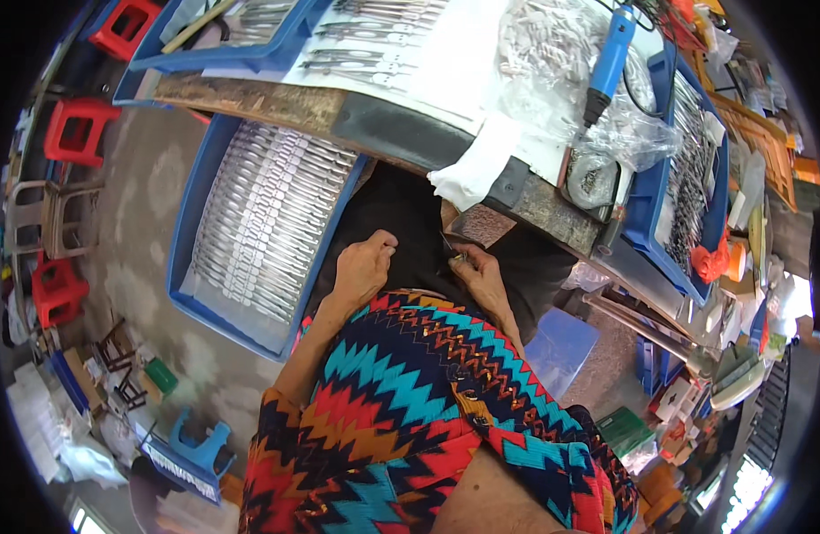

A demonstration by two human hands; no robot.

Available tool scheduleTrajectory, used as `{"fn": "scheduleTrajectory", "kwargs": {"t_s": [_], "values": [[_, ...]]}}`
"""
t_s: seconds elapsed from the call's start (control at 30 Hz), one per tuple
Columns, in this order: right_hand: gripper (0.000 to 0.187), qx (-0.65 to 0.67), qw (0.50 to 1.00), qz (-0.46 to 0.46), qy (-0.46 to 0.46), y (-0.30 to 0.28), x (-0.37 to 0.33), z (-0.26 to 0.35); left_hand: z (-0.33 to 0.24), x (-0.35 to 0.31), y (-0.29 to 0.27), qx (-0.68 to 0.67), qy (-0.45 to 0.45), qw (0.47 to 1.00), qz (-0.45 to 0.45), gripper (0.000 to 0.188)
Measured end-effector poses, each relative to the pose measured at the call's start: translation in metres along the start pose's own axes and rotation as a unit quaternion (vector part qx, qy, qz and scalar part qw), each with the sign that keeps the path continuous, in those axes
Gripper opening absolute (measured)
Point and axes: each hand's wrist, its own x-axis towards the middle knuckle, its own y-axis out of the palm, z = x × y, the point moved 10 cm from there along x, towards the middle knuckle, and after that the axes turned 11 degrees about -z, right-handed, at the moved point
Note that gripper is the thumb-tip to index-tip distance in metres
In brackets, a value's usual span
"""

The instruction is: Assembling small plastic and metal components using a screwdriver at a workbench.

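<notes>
My left hand (363, 269) rests over the dark cloth (387, 212) on my lap, its fingers curled in. Whatever it may hold is hidden. My right hand (483, 278) pinches a small, thin metal piece (446, 242), too small to name, which points up and left. The two hands are apart. To the left of my left hand stands a blue tray (180, 258) filled with rows of shiny slim metal pieces (266, 218). Above my hands, a white cloth or paper (481, 169) hangs over the edge of the worktable (250, 96).
On the table lie more metal pieces (365, 58), a plastic bag of small parts (548, 53) and a blue corded hand tool (613, 53). Another blue tray (646, 200) stands at the right. Red stools (79, 132) line the left; a blue stool (201, 445) sits lower left.
</notes>
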Motion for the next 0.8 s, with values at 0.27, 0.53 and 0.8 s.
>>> {"fn": "scheduleTrajectory", "kwargs": {"t_s": [0.27,0.53,0.8], "values": [[0.033,-0.014,1.000,0.021,-0.001,0.005,-0.001,0.000,-0.013,0.010,-0.025,-0.115,-0.067,0.991,0.014,0.012],[0.032,0.000,0.999,0.038,-0.009,0.013,-0.003,0.005,-0.118,0.086,-0.115,-0.110,0.075,0.982,-0.132,0.012],[0.034,0.001,0.999,0.033,0.005,0.011,-0.007,0.007,-0.163,0.154,-0.123,0.136,0.353,0.891,-0.251,0.014]]}}
